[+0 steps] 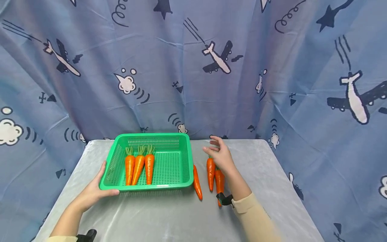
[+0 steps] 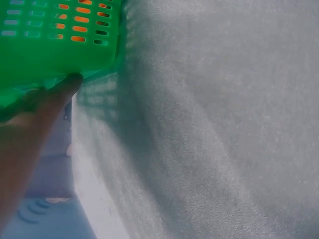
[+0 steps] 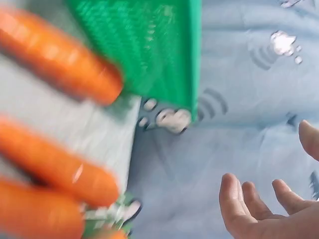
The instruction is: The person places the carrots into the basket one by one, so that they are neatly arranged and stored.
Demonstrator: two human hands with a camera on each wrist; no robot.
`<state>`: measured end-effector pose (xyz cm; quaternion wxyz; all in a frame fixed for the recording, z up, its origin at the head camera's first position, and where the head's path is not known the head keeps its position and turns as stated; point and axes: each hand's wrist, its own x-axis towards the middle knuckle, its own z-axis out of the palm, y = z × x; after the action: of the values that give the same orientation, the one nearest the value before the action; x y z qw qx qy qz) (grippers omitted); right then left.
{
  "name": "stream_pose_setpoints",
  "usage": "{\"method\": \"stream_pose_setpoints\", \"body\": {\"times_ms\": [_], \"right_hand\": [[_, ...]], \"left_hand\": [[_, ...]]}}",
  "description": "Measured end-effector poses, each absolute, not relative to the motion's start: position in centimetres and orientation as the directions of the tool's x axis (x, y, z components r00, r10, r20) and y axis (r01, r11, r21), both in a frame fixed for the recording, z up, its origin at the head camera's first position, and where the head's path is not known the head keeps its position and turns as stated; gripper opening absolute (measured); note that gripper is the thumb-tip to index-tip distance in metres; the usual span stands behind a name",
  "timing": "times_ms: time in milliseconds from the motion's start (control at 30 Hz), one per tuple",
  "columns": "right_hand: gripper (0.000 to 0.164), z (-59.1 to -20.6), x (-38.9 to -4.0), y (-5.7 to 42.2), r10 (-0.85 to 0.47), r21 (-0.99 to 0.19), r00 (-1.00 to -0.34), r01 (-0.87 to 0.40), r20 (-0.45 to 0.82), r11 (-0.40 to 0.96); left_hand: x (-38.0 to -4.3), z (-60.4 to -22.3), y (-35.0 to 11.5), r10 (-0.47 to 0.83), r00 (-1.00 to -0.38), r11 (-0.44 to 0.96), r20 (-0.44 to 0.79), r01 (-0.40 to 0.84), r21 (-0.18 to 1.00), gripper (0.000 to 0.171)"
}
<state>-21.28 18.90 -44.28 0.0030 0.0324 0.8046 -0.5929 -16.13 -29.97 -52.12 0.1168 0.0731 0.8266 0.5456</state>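
My left hand (image 1: 90, 193) grips the front left corner of a green plastic basket (image 1: 146, 187), its thumb along the front side and its fingers along the left side. Inside the basket, three orange carrots (image 1: 149, 168) with green tops lie side by side in the left half. Right of the basket, my right hand (image 1: 222, 156) hovers above several loose carrots (image 1: 211, 174), fingers parted and slightly bent, holding nothing. One carrot (image 1: 197, 184) lies close against the basket's right side. In the right wrist view the carrots (image 3: 55, 162) are blurred, and the fingers (image 3: 230, 199) are apart from them.
A grey cloth (image 1: 145, 215) covers the table. Behind it and along the sides hangs a blue curtain (image 1: 169, 90) with printed planes and clouds. Each wrist wears a black strap, the right one (image 1: 224, 199) overlapping a carrot in the head view.
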Motion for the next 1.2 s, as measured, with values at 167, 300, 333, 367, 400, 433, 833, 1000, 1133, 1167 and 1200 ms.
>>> {"method": "stream_pose_setpoints", "body": {"times_ms": [167, 300, 333, 367, 400, 433, 833, 1000, 1133, 1167, 1200], "right_hand": [[0.069, -46.4, -22.7, 22.8, 0.104, -0.925, -0.993, 0.083, -0.047, 0.371], [0.073, -48.4, -23.8, 25.8, 0.075, -0.909, -0.996, 0.077, -0.051, 0.409], [0.073, -49.0, -24.1, 26.5, 0.057, -0.902, -0.997, 0.068, -0.048, 0.426], [0.074, -49.5, -24.4, 27.2, 0.038, -0.893, -0.998, 0.059, -0.047, 0.446], [0.073, -50.0, -24.6, 27.8, 0.024, -0.885, -0.998, 0.057, -0.052, 0.462], [0.073, -50.5, -24.9, 28.3, 0.011, -0.880, -0.998, 0.056, -0.058, 0.471], [0.072, -54.1, -26.9, 30.0, 0.022, -0.861, -0.976, 0.203, -0.217, 0.466], [0.070, -55.1, -27.4, 30.5, 0.005, -0.864, -0.963, 0.245, -0.270, 0.440], [0.071, -55.2, -28.0, 30.7, -0.021, -0.843, -0.948, 0.272, -0.317, 0.465], [0.071, -55.2, -28.2, 30.7, -0.031, -0.836, -0.945, 0.274, -0.327, 0.476], [0.070, -55.1, -28.3, 30.7, -0.042, -0.829, -0.941, 0.274, -0.336, 0.487]], "left_hand": [[-16.9, -51.6, -29.4, 0.257, -0.961, 0.385, -0.106, 0.002, 0.923, 0.131], [-16.9, -51.8, -29.3, 0.254, -0.960, 0.393, -0.113, -0.005, 0.920, 0.131], [-16.9, -51.9, -29.3, 0.252, -0.961, 0.396, -0.116, -0.007, 0.918, 0.131], [-16.8, -51.9, -29.3, 0.248, -0.961, 0.400, -0.119, -0.010, 0.916, 0.131], [-16.7, -52.0, -29.4, 0.245, -0.962, 0.403, -0.122, -0.013, 0.915, 0.131], [-16.7, -52.1, -29.4, 0.241, -0.963, 0.407, -0.123, -0.015, 0.913, 0.131], [-16.3, -52.0, -29.8, 0.230, -0.966, 0.407, -0.122, -0.018, 0.913, 0.131], [-16.3, -51.9, -29.7, 0.230, -0.966, 0.409, -0.122, -0.018, 0.912, 0.132], [-16.2, -51.9, -29.6, 0.230, -0.966, 0.400, -0.117, -0.016, 0.916, 0.131], [-16.2, -51.9, -29.6, 0.228, -0.967, 0.399, -0.115, -0.015, 0.917, 0.131], [-16.1, -51.9, -29.6, 0.227, -0.967, 0.400, -0.117, -0.017, 0.916, 0.131]]}}
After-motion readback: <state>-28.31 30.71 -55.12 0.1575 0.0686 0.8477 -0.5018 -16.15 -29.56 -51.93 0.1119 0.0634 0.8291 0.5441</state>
